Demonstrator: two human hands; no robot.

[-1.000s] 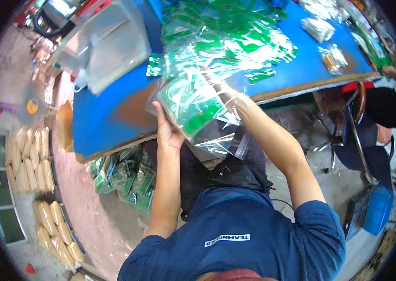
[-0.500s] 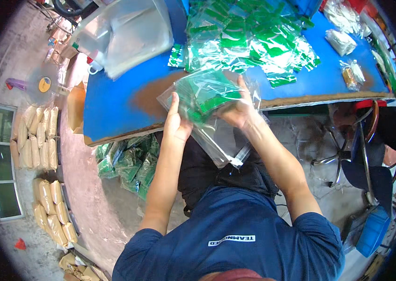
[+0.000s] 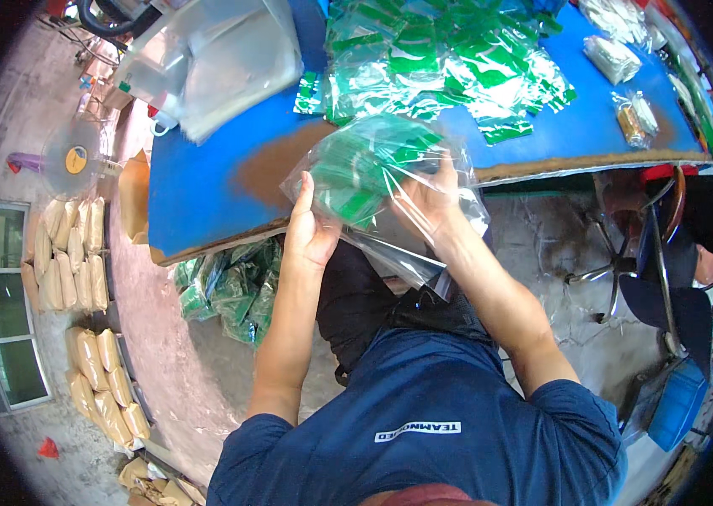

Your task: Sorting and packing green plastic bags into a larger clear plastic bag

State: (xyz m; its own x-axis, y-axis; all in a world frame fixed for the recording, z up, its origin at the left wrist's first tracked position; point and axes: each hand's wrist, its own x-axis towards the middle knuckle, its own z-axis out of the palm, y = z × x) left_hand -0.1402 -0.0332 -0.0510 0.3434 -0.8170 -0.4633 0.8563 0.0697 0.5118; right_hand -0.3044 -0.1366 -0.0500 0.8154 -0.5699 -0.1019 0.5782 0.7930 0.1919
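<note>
A large clear plastic bag (image 3: 415, 260) with green packets (image 3: 356, 181) inside is held up between my hands, over the near edge of the blue table. My left hand (image 3: 314, 234) grips the bag's left side, thumb up, its fingers partly hidden beneath the bag. At the right side, my right hand (image 3: 430, 201) holds the bag with film drawn over the fingers. The bag's loose end hangs toward my lap. Just beyond it spreads a heap of shiny green-and-clear packets (image 3: 424, 63).
Flat clear bags (image 3: 242, 72) lie stacked at the table's (image 3: 204, 185) left. White bundles (image 3: 611, 59) and a small packet (image 3: 633, 120) sit at its right. Filled green bags (image 3: 234, 291) rest on the floor below. A chair (image 3: 668, 287) and blue bin (image 3: 678, 405) stand right.
The packets and bag have turned slightly between my hands, and the bag's film has spread wider on the right. Its loose end has shifted a little rightward.
</note>
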